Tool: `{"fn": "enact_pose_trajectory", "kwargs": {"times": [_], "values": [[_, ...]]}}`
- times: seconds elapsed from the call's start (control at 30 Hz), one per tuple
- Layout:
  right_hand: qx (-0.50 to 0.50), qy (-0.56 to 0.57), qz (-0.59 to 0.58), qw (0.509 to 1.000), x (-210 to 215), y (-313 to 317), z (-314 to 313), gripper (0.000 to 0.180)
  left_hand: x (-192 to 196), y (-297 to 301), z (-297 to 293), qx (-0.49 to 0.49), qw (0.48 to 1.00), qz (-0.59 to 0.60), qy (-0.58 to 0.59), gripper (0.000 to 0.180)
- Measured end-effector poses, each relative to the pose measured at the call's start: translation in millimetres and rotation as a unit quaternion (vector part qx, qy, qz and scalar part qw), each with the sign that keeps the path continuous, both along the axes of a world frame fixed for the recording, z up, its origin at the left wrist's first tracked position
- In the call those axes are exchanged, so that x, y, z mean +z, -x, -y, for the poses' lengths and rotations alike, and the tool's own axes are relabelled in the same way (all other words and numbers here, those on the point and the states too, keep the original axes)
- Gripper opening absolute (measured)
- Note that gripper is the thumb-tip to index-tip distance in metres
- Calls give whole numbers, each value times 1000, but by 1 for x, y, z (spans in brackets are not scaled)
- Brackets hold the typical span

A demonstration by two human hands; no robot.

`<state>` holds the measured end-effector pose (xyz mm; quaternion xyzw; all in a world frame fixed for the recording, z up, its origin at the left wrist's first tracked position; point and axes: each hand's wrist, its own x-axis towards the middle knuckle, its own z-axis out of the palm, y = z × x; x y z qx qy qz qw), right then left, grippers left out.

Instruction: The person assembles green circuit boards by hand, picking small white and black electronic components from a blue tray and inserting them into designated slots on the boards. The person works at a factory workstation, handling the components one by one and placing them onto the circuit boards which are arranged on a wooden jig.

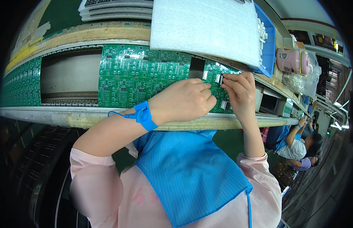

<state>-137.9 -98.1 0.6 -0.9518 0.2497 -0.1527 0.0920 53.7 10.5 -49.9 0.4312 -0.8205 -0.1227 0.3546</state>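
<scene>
Bends both arms over the bench and brings two bare hands to the right board [217,92], green, lying in the metal rail [70,110]. With the right hand [240,91], holds a small black-and-white part [218,79], with thumb and first finger clamped on its right side, just above or on the board surface; cannot tell exactly which. With the left hand [191,99], covers the left edge of the same board, with fingers curled and close together, tips pointing toward the part; cannot tell whether holding something under them. Can see also another black-and-white part [224,105] on this board, nearer to the body.

To the left, can see in the same rail a bigger middle board [125,72], also green, partly under the left forearm, and well apart from it a far-left board [20,85].

Wears a blue band [144,116] on the left wrist and a blue apron [191,171] over pink clothes. Behind the rail, can see a white foam sheet [203,30], beside it a blue box [272,43] with white pieces [262,36], then a pink pouch [287,60]. Farther at right, can see a co-worker [292,146] sitting by the same bench.
</scene>
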Motion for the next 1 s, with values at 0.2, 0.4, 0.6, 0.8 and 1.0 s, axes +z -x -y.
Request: {"fn": "enact_pose_trajectory", "kwargs": {"times": [0.2, 0.4, 0.6, 0.8, 1.0], "values": [[4, 10, -12, 1000, 2, -2, -1, 22, 0, 0, 0, 0, 1000, -6, -4, 24], [3, 10, -22, 1000, 4, -3, -1, 21, -2, 1, -1, 7, 1000, -5, 2, 23], [4, 16, -29, 999, 6, -5, -2, 22, -3, 2, -1, 14, 1000, -8, 12, 18], [-7, 17, -38, 999, 8, -8, -5, 21, -3, 2, -1, 14, 1000, -17, 8, 15], [3, 5, -38, 999, 8, -7, -2, 21, -3, 2, -1, 11, 1000, -21, -1, 15]]}}
